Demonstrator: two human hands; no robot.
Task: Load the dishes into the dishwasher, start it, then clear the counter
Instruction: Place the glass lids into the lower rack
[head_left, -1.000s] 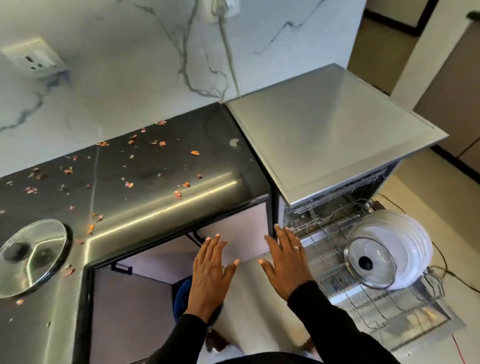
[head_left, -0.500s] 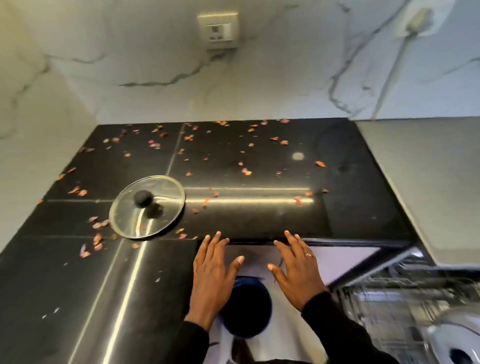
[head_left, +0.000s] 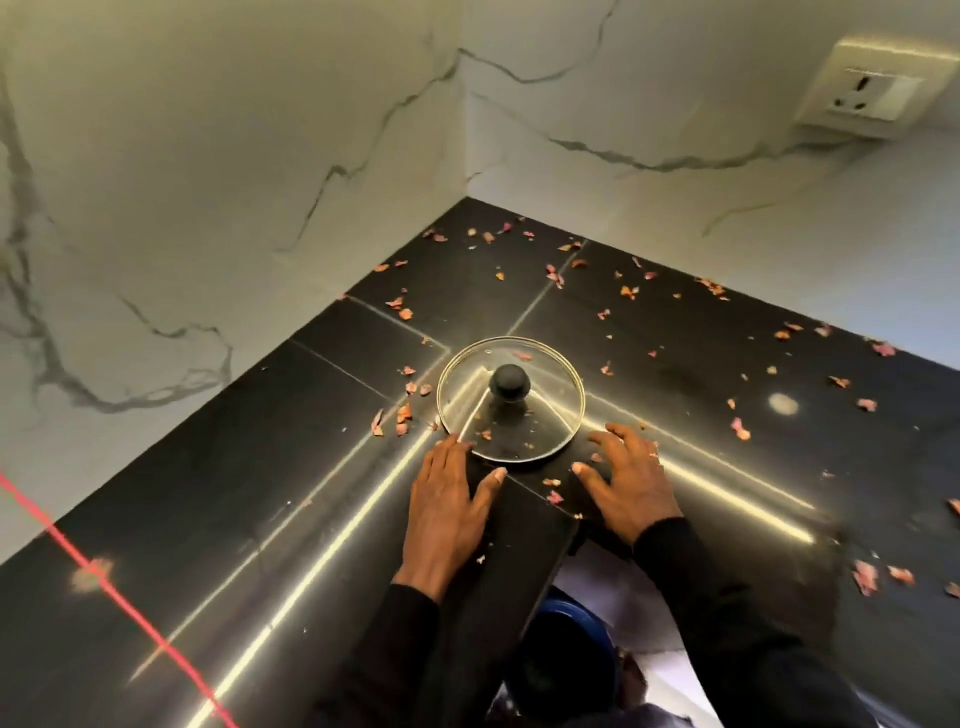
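There, the glass lid lay knob-up on the black worktop, just back from the inner corner of its front edge, apparently not yet loaded. The left hand and right hand flanked its near rim, fingers straight and apart, gripping nothing, seemingly poised to lift it. Pinkish scraps littered the worktop toward its back corner.

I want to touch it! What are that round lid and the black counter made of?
The lid looks like clear glass: the counter shows through; its rim seems metal, its knob matte black, maybe plastic. The counter looks like polished black stone: glossy, mirroring light streaks.
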